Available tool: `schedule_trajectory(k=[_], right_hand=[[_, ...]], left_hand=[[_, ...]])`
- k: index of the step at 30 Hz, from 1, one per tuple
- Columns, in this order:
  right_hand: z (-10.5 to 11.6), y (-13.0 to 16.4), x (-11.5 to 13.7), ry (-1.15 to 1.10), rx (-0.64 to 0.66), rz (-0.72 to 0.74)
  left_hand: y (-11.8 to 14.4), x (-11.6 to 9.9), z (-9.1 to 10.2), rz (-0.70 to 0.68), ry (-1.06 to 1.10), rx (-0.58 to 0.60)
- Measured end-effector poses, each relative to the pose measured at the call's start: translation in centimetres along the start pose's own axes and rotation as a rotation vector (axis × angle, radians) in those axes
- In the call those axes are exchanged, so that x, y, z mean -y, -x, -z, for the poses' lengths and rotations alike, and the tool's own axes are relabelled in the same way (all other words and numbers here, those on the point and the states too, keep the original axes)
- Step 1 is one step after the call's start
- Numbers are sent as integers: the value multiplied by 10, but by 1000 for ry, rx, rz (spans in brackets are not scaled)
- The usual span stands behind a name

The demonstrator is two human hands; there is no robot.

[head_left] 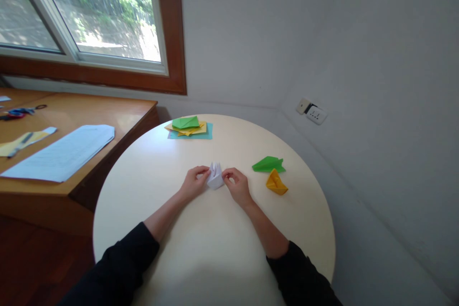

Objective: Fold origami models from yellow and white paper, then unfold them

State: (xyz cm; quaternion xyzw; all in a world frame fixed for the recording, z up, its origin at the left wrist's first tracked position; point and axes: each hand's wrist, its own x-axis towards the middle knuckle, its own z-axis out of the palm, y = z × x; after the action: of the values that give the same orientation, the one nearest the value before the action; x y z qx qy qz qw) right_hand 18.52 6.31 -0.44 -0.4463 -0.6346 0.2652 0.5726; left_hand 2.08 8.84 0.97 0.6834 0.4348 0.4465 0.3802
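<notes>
From where I stand, at the far left there is a wooden desk, on which printed sheets are lying. Next comes the round table, and near its far edge a stack of coloured paper, well apart from the work. Then I see the left hand; its thumb and finger are pinching the left edge of a small white folded paper. This paper is exactly between the two hands, above the middle of the table, with its pointed tips away from the person and its rounded base toward the person. So its longer axis (as far as I can judge) runs across the line that joins the two grips. Neither hand is nearer to it. The right hand is also in a pinch, the fingertips at the right edge; how firmly they grasp, I cannot tell. Further right, beyond this hand, are a green folded paper and, just beside it, a yellow folded paper.
</notes>
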Motion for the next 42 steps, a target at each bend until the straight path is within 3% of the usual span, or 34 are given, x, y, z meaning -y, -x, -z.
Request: schedule_trajectory(k=[10,17,24,30,39,42], right_hand=[[-1,-2,-7,141,168,-45],[-2,0,-7,276,261,10],[7,-3,-12,250,322,-57],[13,-5,-1,184,374,-127],[12,-2,-2,234,376,-97],[12,-2,-3,236,375,-96]], left_hand=[[-2,15,-3,81,35,68],[-3,19,-3,-37,-161,20],[-5,20,2,-137,-330,126],[-5,20,4,-140,-332,171],[-5,18,7,-79,-227,184],[-5,12,9,-67,-233,236]])
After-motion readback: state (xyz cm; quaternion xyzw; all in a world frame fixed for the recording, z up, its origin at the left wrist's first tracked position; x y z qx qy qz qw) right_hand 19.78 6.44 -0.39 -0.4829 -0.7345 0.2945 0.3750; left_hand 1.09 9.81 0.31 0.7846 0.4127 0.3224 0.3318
